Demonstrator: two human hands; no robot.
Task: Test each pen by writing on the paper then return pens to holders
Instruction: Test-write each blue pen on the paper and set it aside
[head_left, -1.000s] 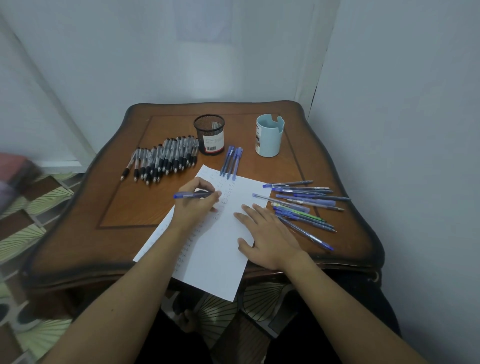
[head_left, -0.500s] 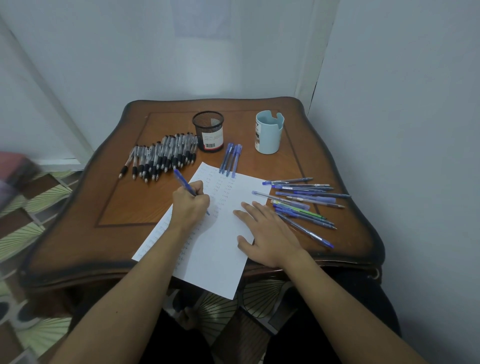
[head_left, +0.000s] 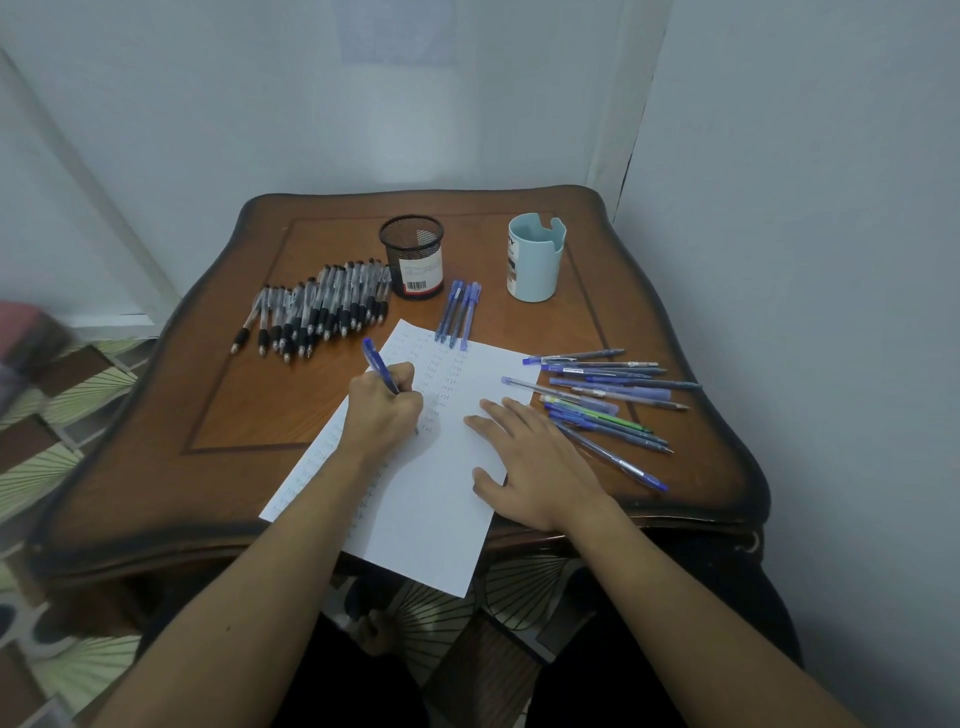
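Head | left hand (head_left: 382, 410) grips blue pen (head_left: 377, 362) — writing-end on paper (head_left: 436, 504) | right hand (head_left: 543, 467) flat on paper's edge

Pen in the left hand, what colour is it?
Blue: the pen, gripped by the left hand, shows best in the head view.

The back wall (head_left: 234, 114) is a pale blue-grey. Another wall (head_left: 810, 270) stands close on the right, and a thin dark crack (head_left: 626, 171) runs down the corner where they meet. A pale sheet (head_left: 397, 31) is stuck high on the back wall. A white post (head_left: 98, 197) slants down on the left. The surface (head_left: 244, 415) is a brown wooden table with a dark, wavy rim and a thin dark line like a box inside it. The floor (head_left: 41, 467) has tiles with green fan shapes and brown squares. A blurry red thing (head_left: 23, 327) sits far left. The light is dim and soft.
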